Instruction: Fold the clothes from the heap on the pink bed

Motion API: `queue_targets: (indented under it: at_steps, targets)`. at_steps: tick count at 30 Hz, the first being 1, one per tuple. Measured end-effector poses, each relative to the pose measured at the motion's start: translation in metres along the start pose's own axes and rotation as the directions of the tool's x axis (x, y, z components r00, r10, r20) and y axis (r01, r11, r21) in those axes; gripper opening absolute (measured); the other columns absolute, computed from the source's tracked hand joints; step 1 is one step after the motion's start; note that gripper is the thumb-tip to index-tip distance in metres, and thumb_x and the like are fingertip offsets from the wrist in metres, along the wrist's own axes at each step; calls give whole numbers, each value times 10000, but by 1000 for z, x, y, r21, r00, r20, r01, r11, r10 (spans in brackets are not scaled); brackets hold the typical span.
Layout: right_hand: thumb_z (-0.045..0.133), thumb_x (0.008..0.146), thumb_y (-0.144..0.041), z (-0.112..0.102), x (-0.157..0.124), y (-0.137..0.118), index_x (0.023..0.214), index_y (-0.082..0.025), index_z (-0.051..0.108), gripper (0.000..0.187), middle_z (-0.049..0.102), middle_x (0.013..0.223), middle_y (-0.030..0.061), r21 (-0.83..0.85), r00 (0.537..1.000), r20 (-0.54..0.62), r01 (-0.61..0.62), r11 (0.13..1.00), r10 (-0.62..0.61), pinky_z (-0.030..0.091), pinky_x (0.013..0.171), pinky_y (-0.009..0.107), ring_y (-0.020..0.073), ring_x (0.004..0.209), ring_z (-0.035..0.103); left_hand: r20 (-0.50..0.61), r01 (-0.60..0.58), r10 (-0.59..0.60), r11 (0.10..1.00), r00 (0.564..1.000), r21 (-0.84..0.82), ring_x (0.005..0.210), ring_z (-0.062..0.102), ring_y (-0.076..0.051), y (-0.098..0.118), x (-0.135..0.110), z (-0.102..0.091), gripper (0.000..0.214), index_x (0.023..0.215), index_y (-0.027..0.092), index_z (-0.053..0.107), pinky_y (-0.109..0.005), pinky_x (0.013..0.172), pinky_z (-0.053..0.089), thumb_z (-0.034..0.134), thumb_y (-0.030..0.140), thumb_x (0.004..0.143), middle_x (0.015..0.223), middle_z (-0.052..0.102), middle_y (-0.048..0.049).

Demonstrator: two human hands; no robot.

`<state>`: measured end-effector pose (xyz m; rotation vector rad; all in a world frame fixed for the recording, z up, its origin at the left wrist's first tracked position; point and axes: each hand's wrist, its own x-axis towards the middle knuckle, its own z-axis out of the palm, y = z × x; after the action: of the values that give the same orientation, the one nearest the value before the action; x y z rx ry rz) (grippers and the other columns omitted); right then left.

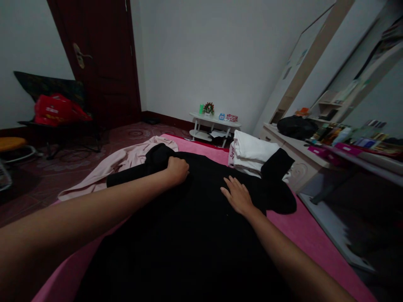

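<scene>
A black long-sleeved top point(195, 218) lies spread over the pink bed cover point(289, 226). My left hand point(178, 170) is closed at the top's left shoulder, its fingers curled on the black cloth. My right hand point(237, 195) rests on the right side of the chest, palm down with fingers spread. The right sleeve bends back, and its end lies against a stack of folded white clothes point(255, 147). The left sleeve is bunched near my left hand and partly covers a pale pink garment point(132, 157).
A dresser point(310, 157) crowded with bottles and a black bag stands at the right. A small white table point(217, 121) with little items is by the far wall. To the left are a chair holding a red bag point(56, 110), a yellow-topped stool point(11, 144) and a dark red door point(97, 58).
</scene>
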<state>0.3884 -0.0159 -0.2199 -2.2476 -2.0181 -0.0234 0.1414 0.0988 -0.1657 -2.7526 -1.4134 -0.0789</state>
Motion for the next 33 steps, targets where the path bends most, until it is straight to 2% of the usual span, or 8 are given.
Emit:
queue_targets:
  at_steps: [3, 6, 8, 10, 12, 15, 22, 33]
  targets:
    - [244, 944, -575, -1, 2, 4, 1463, -242, 323, 622, 252, 1550, 76, 3, 1000, 7, 11, 1000, -11, 186, 1128, 498, 262, 1431, 184, -33, -128, 127, 992, 991, -12, 1226, 477, -359, 18, 26, 7, 539, 1241, 141, 589, -518, 1013, 316, 384, 521, 917, 1286, 557, -209]
    - [233, 934, -609, -2, 9, 18, 1468, -293, 298, 624, 234, 1558, 42, 21, 998, 28, 63, 998, -64, 167, 1138, 499, 240, 1438, 165, 46, -284, 290, 954, 956, -97, 1385, 291, -298, 12, 46, 28, 621, 1441, 282, 359, -487, 1094, 235, 299, 611, 917, 1522, 312, -97]
    - [226, 934, -611, -3, 15, 32, 1465, -307, 299, 617, 219, 1563, 29, 20, 998, 37, 51, 999, -52, 149, 1145, 496, 230, 1443, 143, 60, -226, 235, 965, 970, -134, 1428, 178, -298, 2, 54, 43, 663, 1475, 299, 279, -494, 1115, 193, 226, 649, 914, 1566, 198, -71]
    - [227, 940, -596, -3, 21, 44, 1465, -291, 307, 613, 205, 1567, 44, -4, 999, 24, -30, 1000, 30, 150, 1145, 492, 242, 1443, 141, 36, -160, 167, 976, 985, -149, 1437, 141, -302, -6, 57, 53, 692, 1481, 293, 267, -492, 1127, 163, 181, 670, 907, 1572, 172, -67]
    - [229, 944, -583, -2, 26, 51, 1471, -275, 300, 614, 196, 1568, 64, -37, 994, 3, -107, 994, 107, 161, 1142, 489, 260, 1438, 157, 40, -139, 147, 979, 988, -148, 1438, 139, -301, -10, 55, 57, 695, 1483, 291, 266, -483, 1132, 158, 177, 671, 907, 1572, 173, -64]
    - [210, 950, -570, 0, 24, 51, 1486, -275, 261, 614, 169, 1575, 67, -79, 991, 17, -128, 989, 129, 152, 1145, 484, 268, 1440, 143, 37, -116, 121, 985, 992, -125, 1437, 149, -296, -9, 43, 58, 671, 1486, 272, 261, -470, 1134, 163, 187, 634, 925, 1570, 177, -74]
    - [195, 953, -561, -5, -17, 37, 1501, -289, 206, 612, 132, 1583, 42, -66, 993, 96, -60, 996, 66, 133, 1149, 490, 271, 1448, 82, 15, -199, 203, 970, 979, -142, 1443, 105, -299, -17, -18, 61, 695, 1496, 215, 231, -449, 1146, 138, 206, 622, 933, 1576, 118, -122]
    - [269, 951, -531, -20, -130, 26, 1495, -300, 219, 593, 122, 1581, 22, -3, 987, 130, 92, 996, -91, 152, 1151, 511, 243, 1450, 68, 36, -335, 352, 914, 935, -227, 1445, 129, -255, -41, -173, 27, 683, 1492, 225, 238, -433, 1156, 154, 353, 588, 924, 1573, 131, -108]
